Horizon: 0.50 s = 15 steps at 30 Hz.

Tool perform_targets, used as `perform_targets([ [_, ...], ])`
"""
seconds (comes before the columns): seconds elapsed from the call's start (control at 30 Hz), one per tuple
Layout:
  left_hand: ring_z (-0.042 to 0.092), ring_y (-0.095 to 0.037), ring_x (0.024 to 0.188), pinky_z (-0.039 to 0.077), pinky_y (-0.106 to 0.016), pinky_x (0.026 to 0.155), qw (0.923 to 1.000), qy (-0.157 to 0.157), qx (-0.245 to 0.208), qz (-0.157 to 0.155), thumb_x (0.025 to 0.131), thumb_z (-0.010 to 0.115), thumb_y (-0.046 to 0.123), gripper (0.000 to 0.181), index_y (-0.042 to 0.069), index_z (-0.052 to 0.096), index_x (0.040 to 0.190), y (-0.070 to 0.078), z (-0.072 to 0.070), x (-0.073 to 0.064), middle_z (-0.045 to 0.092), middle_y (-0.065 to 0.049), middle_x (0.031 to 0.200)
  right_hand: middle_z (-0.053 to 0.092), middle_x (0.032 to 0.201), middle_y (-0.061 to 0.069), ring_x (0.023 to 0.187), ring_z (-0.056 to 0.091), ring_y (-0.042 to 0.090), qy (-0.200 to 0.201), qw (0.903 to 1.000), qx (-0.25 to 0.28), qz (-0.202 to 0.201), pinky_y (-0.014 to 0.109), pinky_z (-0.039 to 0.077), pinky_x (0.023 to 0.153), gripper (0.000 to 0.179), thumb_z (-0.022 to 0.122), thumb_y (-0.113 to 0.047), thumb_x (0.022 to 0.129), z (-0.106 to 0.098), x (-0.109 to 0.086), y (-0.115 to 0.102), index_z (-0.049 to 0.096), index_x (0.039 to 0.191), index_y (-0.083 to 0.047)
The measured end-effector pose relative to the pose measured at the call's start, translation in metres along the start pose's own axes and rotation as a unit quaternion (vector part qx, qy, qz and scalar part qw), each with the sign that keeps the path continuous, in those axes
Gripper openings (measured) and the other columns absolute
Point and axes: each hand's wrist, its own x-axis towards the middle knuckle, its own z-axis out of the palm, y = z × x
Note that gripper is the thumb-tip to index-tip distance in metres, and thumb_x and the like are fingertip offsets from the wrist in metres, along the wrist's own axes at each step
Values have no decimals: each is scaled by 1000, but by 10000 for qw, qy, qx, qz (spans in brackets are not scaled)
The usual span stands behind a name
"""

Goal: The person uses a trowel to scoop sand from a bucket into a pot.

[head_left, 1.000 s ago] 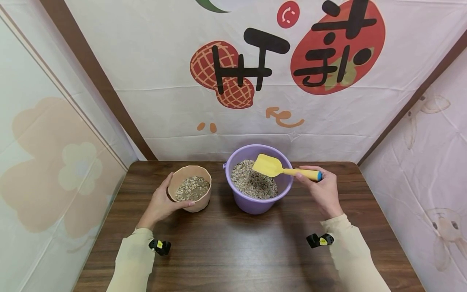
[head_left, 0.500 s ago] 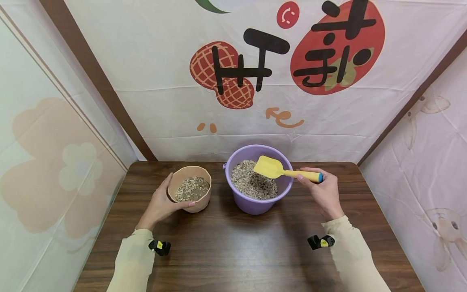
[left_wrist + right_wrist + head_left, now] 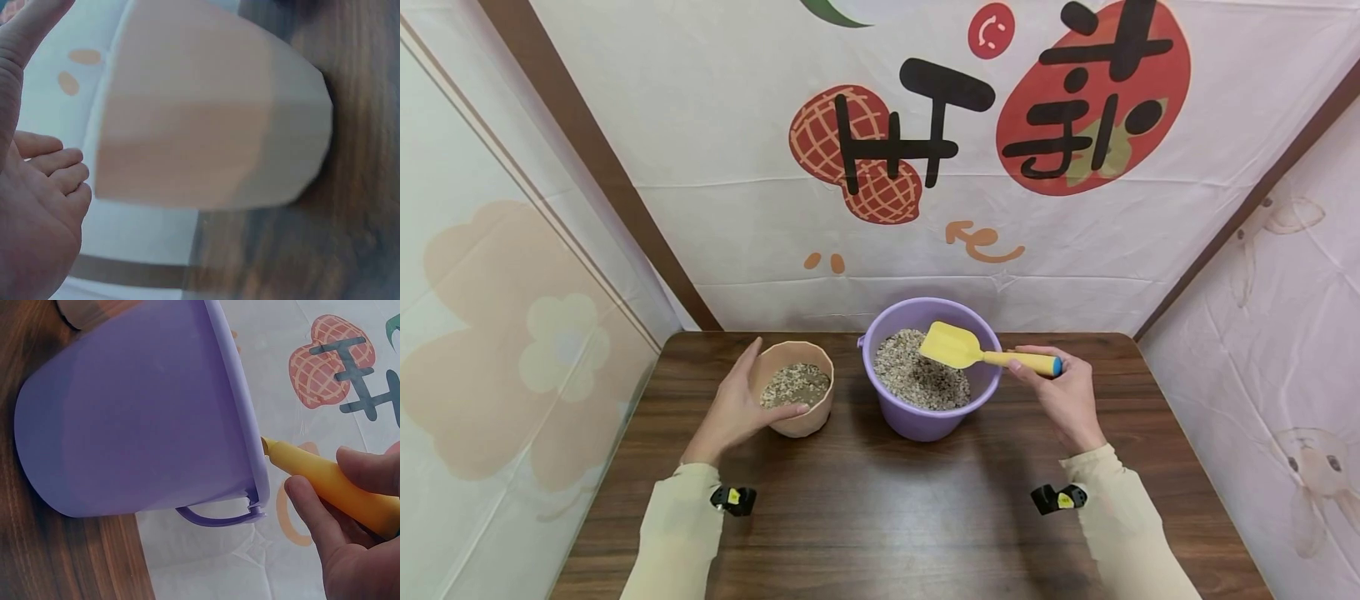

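Purple bucket (image 3: 921,427) of grains (image 3: 917,383) stands upright at the table's (image 3: 887,517) far side; pot (image 3: 807,423), part-filled, close on its left, presumably for short reach. Scoop (image 3: 972,352) held over bucket, likely so strays fall back. Left hand (image 3: 732,408): fingers spread wide around pot's left side, no grip, contact unclear. Right hand (image 3: 1066,396): fingers and thumb pinch scoop handle (image 3: 1037,362).
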Motion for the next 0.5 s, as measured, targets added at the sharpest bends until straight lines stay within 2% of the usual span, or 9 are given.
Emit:
perform_targets([
  [0.17,21,-36,151,27,-64,115,9993,-48,-280,262,62,95,54,135,27,10,165,21,4,7,16,-7,168,69,111,16,89,69,12,-30,10000,45,-3,24,58,76,38,79,-13,90,1,0,1,69,121,7],
  [0.33,22,-33,151,28,-59,116,9976,-144,-338,591,61,96,52,136,21,14,165,42,14,16,21,-10,167,67,113,20,88,71,12,-61,9999,119,14,24,58,77,40,79,-12,90,1,0,1,67,123,10],
  [0.5,21,-29,152,27,-53,119,9955,-481,-372,722,62,94,56,137,18,13,165,63,25,24,17,-8,168,69,110,14,88,71,12,-76,9999,122,20,25,59,78,41,79,-12,90,2,0,1,67,123,10],
])
